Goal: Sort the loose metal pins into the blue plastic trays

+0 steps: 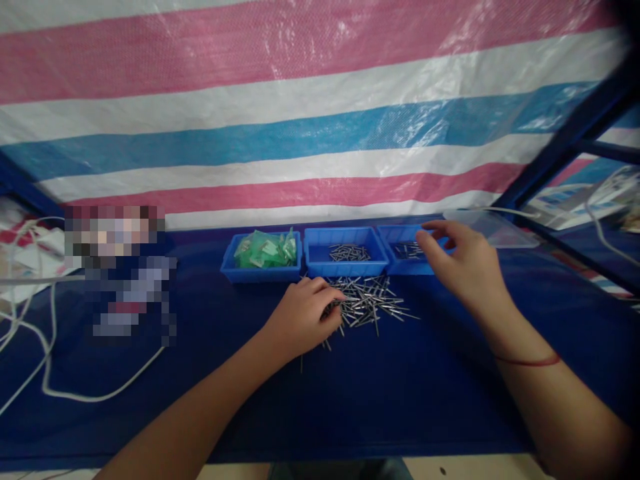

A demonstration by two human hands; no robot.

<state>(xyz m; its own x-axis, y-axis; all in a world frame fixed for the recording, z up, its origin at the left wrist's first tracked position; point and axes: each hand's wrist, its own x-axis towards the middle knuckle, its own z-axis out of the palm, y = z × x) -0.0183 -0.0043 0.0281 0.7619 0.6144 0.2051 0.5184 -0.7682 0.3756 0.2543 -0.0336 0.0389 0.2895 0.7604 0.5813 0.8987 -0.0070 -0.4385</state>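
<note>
A loose pile of thin, silvery metal pins that look like blind rivets lies on the blue table. My left hand rests at the pile's left side, fingers curled round some of these rivets, partly hiding them. Above the right blue bin is my right hand, its thumb and fingers apart and nothing visible between them. That bin holds short dark metal pieces, partly covered by the hand. Similar pieces lie in the middle blue bin.
Green plastic packets fill the left blue bin. White cables loop over the table's left side, near a blurred-out patch. A clear plastic sheet lies at the back right. A striped tarp hangs behind, between blue metal posts.
</note>
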